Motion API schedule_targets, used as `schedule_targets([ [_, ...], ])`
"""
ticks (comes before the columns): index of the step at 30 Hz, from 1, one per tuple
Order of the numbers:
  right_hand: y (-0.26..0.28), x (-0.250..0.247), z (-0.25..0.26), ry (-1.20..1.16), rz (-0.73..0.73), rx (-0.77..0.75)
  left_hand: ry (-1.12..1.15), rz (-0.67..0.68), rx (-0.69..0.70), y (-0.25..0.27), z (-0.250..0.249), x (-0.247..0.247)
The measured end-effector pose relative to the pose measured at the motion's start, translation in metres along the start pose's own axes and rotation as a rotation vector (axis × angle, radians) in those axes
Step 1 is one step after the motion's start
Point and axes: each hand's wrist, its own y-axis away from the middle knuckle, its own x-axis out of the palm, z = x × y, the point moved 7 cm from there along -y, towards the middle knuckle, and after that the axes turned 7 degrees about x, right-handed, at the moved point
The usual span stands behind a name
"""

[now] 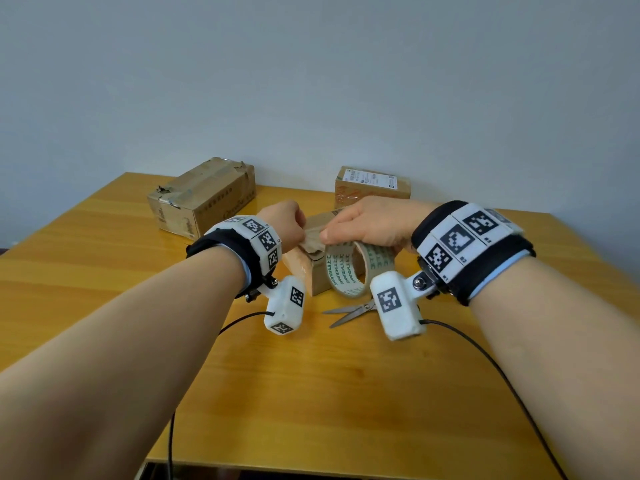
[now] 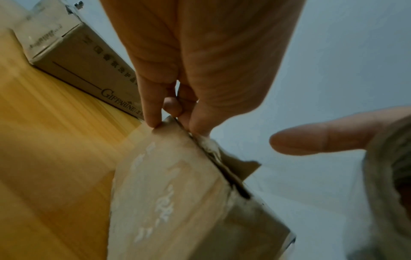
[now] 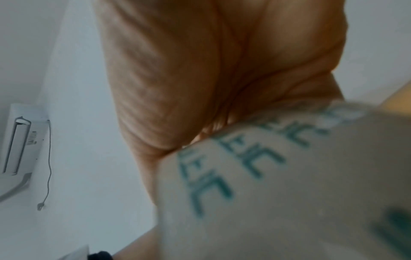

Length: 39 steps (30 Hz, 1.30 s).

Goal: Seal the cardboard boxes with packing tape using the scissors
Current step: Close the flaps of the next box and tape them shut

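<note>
A small cardboard box (image 1: 308, 271) (image 2: 177, 193) stands at the table's middle. My left hand (image 1: 284, 225) (image 2: 175, 114) is curled at its top edge, where the fingertips (image 2: 153, 121) pinch the crumpled brownish tape end (image 1: 313, 242) against the box. My right hand (image 1: 367, 225) grips the tape roll (image 1: 349, 268) (image 3: 289, 176) (image 2: 389, 176) from above, just right of the box, with its thumb (image 2: 322, 139) stretched towards my left hand. Nobody holds the scissors (image 1: 349, 311), which lie spread open on the table in front of the roll, partly behind the right wrist camera.
A larger worn cardboard box (image 1: 204, 195) (image 2: 77, 52) lies at the back left. A small labelled box (image 1: 372, 185) stands at the back right near the wall. The wooden table (image 1: 311, 393) stretches toward me, with camera cables trailing over its near edge.
</note>
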Motion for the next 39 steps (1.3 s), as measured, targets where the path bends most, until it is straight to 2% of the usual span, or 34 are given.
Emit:
schedule_targets([
  [4, -0.003, 0.002, -0.003, -0.064, -0.013, 0.006, -0.101, -0.075, 0.023, 0.006, -0.002, 0.002],
  [6, -0.003, 0.002, -0.004, -0.083, -0.008, 0.006, -0.18, -0.138, 0.095, 0.009, -0.008, -0.003],
  [7, -0.002, 0.002, -0.004, -0.105, -0.007, 0.009, -0.196, -0.127, 0.152, 0.009, -0.013, -0.004],
  [9, -0.001, 0.001, -0.004, -0.156, -0.001, 0.015, -0.213, -0.006, 0.283, 0.009, -0.024, 0.003],
  [11, 0.0, 0.002, -0.002, -0.174, 0.009, 0.02, -0.251, 0.072, 0.354, 0.013, -0.031, 0.008],
  [15, -0.003, 0.004, -0.007, -0.242, 0.014, 0.039, -0.123, 0.068, 0.313, 0.02, -0.024, -0.002],
  [22, -0.008, 0.005, -0.011, -0.454, 0.023, 0.065, -0.04, 0.205, 0.31, 0.038, -0.015, 0.003],
  [29, -0.011, 0.004, -0.013, -0.491, -0.009, 0.075, 0.049, 0.159, 0.281, 0.035, -0.01, 0.008],
  [39, -0.016, 0.001, -0.013, -0.516, -0.031, 0.077, -0.003, 0.047, 0.317, 0.035, -0.014, 0.011],
])
